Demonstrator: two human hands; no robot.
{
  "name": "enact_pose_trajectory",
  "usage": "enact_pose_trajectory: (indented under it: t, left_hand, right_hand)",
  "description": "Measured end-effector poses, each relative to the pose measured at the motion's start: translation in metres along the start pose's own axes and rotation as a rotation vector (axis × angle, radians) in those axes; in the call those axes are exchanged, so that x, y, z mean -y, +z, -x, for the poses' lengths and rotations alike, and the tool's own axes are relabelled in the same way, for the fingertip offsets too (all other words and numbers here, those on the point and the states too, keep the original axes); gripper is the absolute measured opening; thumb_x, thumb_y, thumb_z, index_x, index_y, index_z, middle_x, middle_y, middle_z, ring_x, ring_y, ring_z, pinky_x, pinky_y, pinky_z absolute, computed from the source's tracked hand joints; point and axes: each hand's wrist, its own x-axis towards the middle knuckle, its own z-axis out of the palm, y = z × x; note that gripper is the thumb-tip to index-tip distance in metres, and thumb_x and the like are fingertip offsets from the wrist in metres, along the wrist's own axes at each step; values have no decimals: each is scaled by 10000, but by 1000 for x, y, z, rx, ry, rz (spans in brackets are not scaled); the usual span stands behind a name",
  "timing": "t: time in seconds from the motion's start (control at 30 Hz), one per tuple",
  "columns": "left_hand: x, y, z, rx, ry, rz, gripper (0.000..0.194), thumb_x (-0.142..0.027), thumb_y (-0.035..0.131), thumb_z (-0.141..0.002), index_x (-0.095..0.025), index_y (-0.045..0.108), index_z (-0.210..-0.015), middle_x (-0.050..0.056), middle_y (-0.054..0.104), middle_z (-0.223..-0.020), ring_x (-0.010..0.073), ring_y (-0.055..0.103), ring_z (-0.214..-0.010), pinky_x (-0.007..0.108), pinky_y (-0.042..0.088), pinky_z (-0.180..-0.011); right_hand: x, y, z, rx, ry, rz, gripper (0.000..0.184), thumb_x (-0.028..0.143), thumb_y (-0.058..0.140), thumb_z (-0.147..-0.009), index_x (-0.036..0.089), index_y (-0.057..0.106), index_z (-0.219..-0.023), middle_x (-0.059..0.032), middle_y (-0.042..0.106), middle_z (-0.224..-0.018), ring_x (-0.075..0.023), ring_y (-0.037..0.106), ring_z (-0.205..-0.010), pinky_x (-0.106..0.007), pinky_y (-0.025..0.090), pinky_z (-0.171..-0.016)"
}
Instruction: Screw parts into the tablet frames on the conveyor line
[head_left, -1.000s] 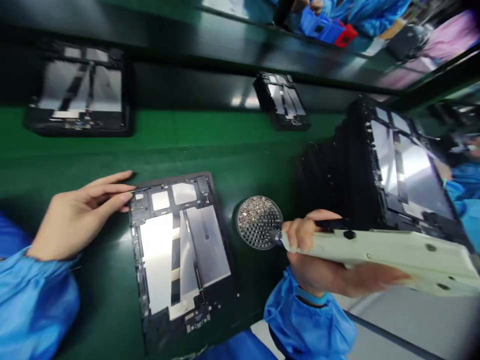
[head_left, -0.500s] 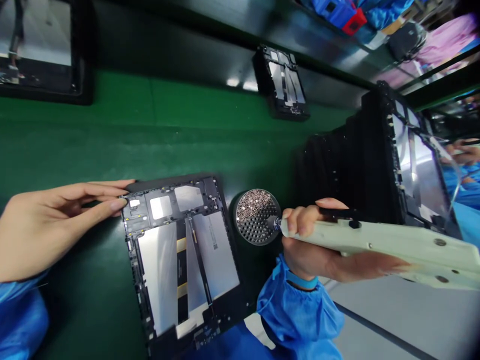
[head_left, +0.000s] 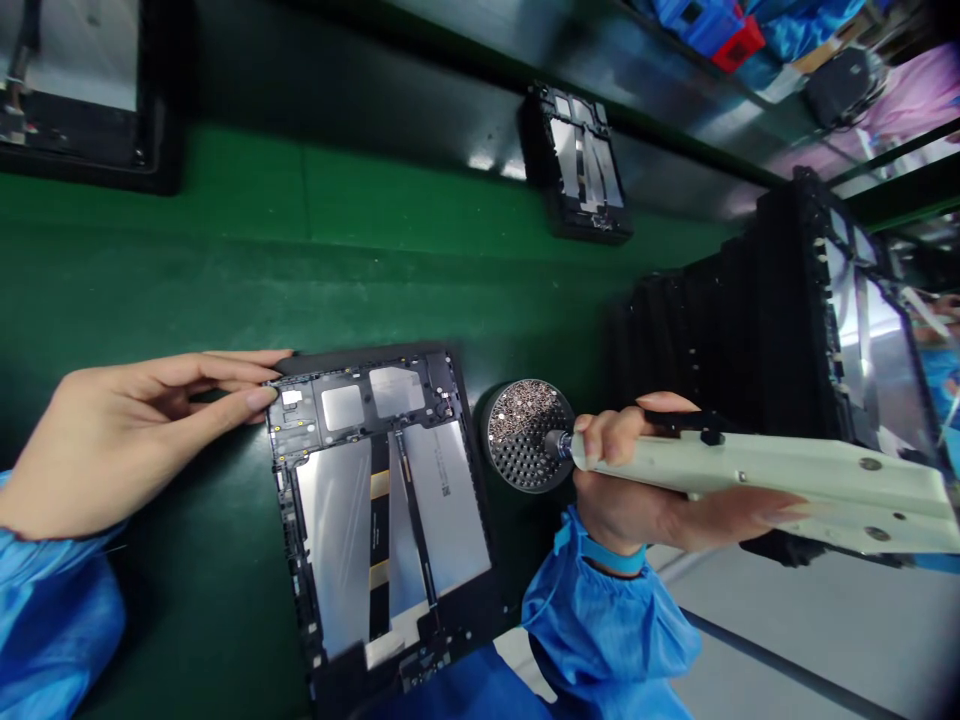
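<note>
An opened tablet (head_left: 394,500), its silver battery packs and black ribbon cables bare, lies on a black foam tray (head_left: 360,356) at the near edge of the green bench. My left hand (head_left: 150,430) grips its upper left corner, thumb on top and fingers along the far edge. In my right hand (head_left: 622,480) is a pale electric screwdriver (head_left: 780,470), held almost level. Its bit end points left over a round dish of screws (head_left: 525,432) with a perforated plate, just right of the tablet. Whether a screw sits on the bit is too small to tell.
At right rises a tall stack of black trays (head_left: 750,300) with another opened tablet (head_left: 870,320) on top. A further tablet (head_left: 585,160) lies in a tray at the back. One more tablet (head_left: 75,60) is at upper left. Blue and red bins (head_left: 712,25) stand beyond.
The whole view has shifted, so the bench things appear a little further right. My left hand keeps its hold on the tablet's corner, and the screwdriver's bit stays over the screw dish.
</note>
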Motion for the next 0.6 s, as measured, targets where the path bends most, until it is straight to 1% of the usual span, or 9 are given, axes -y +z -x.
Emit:
enact_pose_trajectory:
  t: [0.03, 0.1, 0.23, 0.3, 0.37, 0.47, 0.53, 0.6]
  left_hand:
    - [0, 0, 1, 0, 0, 28, 250, -478, 724, -733, -244, 729, -822, -142, 726, -1062, 182, 675, -1030, 399, 499, -997]
    - [0, 0, 1, 1, -13, 22, 237, -468, 731, -729, -249, 732, -819, -122, 727, -1071, 192, 674, -1042, 400, 503, -1009]
    - [7, -2, -2, 25, -12, -1, 381, -583, 723, -689, -234, 730, -843, -70, 727, -1093, 228, 672, -1066, 376, 539, -989]
    - [11, -2, -3, 34, 4, -11, 427, -630, 697, -681, -240, 728, -853, -62, 726, -1095, 241, 668, -1081, 359, 559, -967]
    - [13, -2, -4, 36, 18, -1, 423, -639, 675, -690, -252, 729, -851, -60, 726, -1090, 244, 669, -1082, 346, 577, -942]
    - [13, -1, -5, 59, 31, 56, 397, -615, 695, -674, -254, 732, -833, -48, 732, -1074, 237, 679, -1060, 336, 574, -952]
    - [11, -1, -6, 81, 33, 113, 377, -583, 712, -662, -243, 732, -823, -32, 736, -1066, 225, 682, -1052, 333, 552, -990]
    - [10, 0, -7, 101, 40, 164, 361, -559, 697, -674, -228, 729, -815, -16, 736, -1066, 208, 681, -1055, 332, 534, -1011]
  right_hand:
    - [1, 0, 0, 0, -1, 3, 692, 844, 442, -726, 179, 574, -864, 84, 422, -455, -118, 385, -362, -297, 374, -451]
    - [1, -1, -1, -2, -9, 18, 705, 852, 424, -728, 176, 572, -859, 84, 417, -452, -116, 381, -356, -292, 369, -445]
    - [0, -1, -2, 11, -36, 47, 713, 867, 384, -734, 181, 558, -815, 84, 405, -442, -115, 376, -345, -286, 362, -437]
    - [-2, -1, -2, 28, -52, 42, 690, 856, 385, -742, 187, 549, -790, 78, 418, -444, -120, 388, -345, -290, 372, -439]
    - [-4, 0, -1, 41, -64, 40, 676, 842, 379, -754, 188, 550, -781, 70, 439, -454, -126, 401, -352, -298, 385, -444]
    - [-5, -2, -1, 29, -52, 58, 701, 846, 362, -756, 180, 568, -829, 73, 432, -452, -125, 397, -357, -303, 395, -454]
    - [-2, -7, -2, 15, -28, 68, 740, 873, 365, -724, 177, 572, -866, 89, 390, -430, -123, 378, -355, -304, 397, -464]
    - [4, -14, -4, 7, 1, 52, 799, 917, 387, -649, 178, 576, -887, 101, 357, -430, -117, 354, -357, -303, 395, -471]
